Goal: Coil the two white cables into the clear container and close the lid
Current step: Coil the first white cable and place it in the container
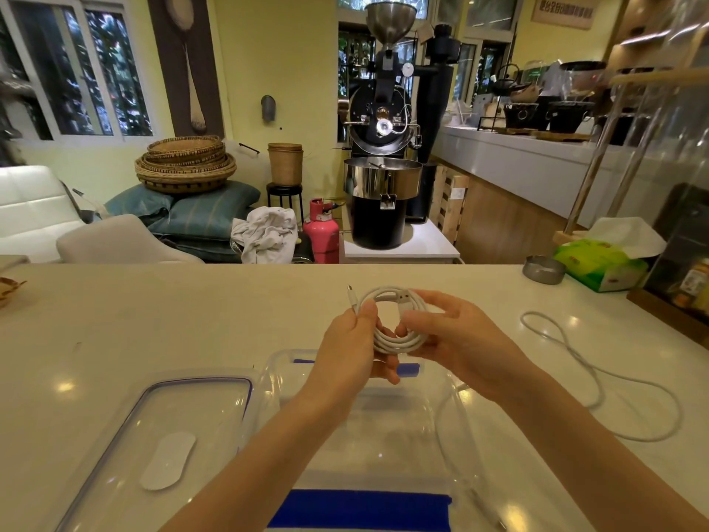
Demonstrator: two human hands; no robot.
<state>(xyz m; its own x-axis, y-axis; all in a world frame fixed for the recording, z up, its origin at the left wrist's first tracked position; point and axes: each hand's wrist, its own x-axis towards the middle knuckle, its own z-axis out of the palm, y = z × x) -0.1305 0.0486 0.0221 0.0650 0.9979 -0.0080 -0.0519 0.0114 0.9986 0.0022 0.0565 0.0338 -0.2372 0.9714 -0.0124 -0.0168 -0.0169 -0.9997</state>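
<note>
At the centre of the frame, above the open clear container (368, 424), my left hand (351, 345) and right hand (456, 339) pinch the coiled white cable (399, 341) so its loops hold, while the second cable (598, 378) lies loose on the counter (153, 320) at right and the lid (161, 435) waits at lower left.

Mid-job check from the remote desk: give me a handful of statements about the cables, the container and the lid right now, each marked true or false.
1. Both hands, the left hand and the right hand, hold the coiled white cable above the clear plastic container. True.
2. The clear lid with the blue seal is already clipped on the container. False: it lies flat on the white countertop, left of the container.
3. The second white cable is loose on the countertop to the right. True.
4. The coiled cable already rests inside the container. False: it is held in the air, not yet set down.
5. The green tissue pack sits inside the container. False: it stands at the counter's far right.
</note>
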